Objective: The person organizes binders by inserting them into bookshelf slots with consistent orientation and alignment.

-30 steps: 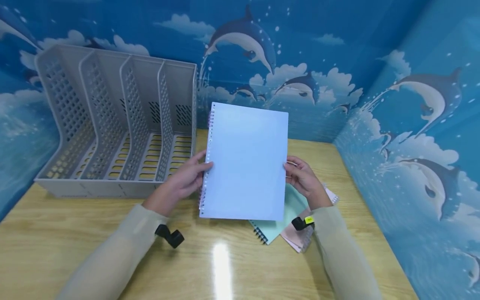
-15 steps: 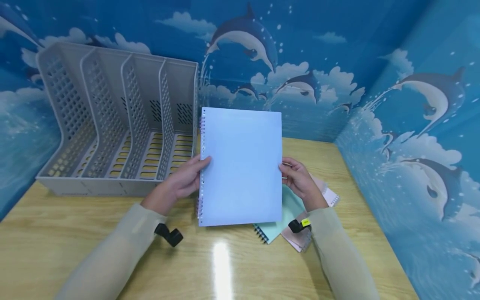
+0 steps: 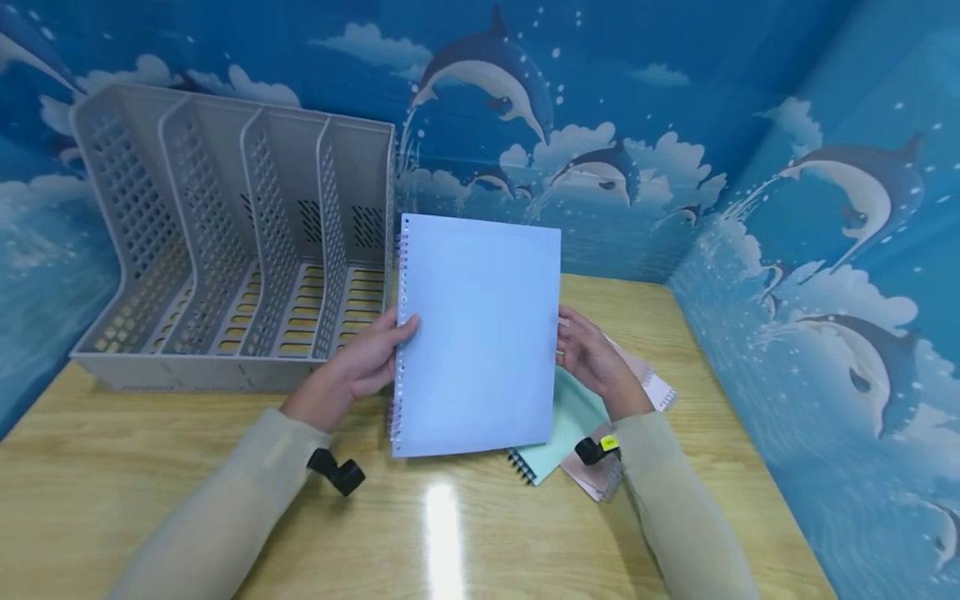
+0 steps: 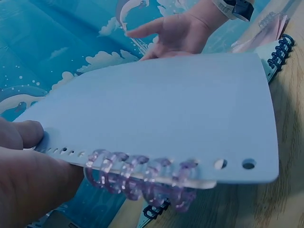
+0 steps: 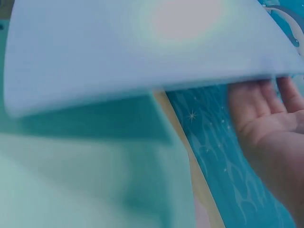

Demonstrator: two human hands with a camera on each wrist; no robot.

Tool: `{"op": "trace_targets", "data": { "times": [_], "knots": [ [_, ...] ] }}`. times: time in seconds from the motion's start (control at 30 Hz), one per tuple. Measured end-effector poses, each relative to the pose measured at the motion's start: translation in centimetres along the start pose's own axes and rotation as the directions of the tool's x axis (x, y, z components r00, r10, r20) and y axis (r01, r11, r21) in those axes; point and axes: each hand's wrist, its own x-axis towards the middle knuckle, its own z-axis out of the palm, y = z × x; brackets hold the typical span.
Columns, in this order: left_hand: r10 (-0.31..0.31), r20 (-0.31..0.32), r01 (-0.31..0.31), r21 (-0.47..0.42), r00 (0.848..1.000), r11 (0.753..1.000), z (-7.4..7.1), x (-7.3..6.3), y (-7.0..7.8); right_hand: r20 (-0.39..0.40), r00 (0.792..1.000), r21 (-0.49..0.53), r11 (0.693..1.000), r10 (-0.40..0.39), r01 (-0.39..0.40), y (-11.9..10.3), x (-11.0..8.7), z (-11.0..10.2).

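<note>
A pale blue ring-bound notebook (image 3: 480, 337) is held up over the table, its clear purple rings (image 4: 137, 173) along the left side. My left hand (image 3: 363, 358) grips that bound edge, thumb on the cover and fingers behind. At the opposite edge is my right hand (image 3: 592, 358); its fingers reach behind the notebook and its thumb is off the cover. In the right wrist view, the right fingers (image 5: 254, 102) meet the notebook's underside. Beneath it on the table lie a mint green notebook (image 3: 566, 425) with black rings and pink notebooks (image 3: 596, 475), partly covered.
A grey plastic file rack (image 3: 202, 371) with several upright compartments stands at the back left of the wooden table (image 3: 360, 533). Dolphin-patterned blue sheeting (image 3: 787, 250) rises behind the table and along its right side.
The blue notebook has moved a little left and down with both hands. My right thumb has come off the cover, where it pressed earlier. The rack and the notebooks on the table have stayed put.
</note>
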Motion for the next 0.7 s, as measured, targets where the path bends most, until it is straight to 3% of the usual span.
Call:
{"op": "trace_targets", "data": {
  "times": [0.3, 0.37, 0.57, 0.7],
  "knots": [
    [0.002, 0.018, -0.002, 0.013, 1.0, 1.0, 0.0, -0.1, 0.0, 0.156, 0.986, 0.061, 0.996, 0.052, -0.063, -0.6, 0.3, 0.8],
    [0.001, 0.019, -0.001, 0.02, 1.0, 1.0, 0.0, -0.1, 0.0, 0.139, 0.988, 0.044, 0.996, 0.066, -0.073, -0.7, 0.3, 1.1],
    [0.015, 0.016, -0.015, 0.053, 1.0, 0.998, 0.0, -0.2, 0.0, -0.018, 0.994, -0.043, 0.993, 0.109, -0.109, -0.9, 0.4, 2.0],
    [0.013, 0.013, -0.014, 0.065, 1.0, 0.998, 0.0, -0.3, 0.0, -0.046, 0.995, -0.096, 0.991, 0.088, -0.093, -0.8, 0.4, 2.3]
  ]
}}
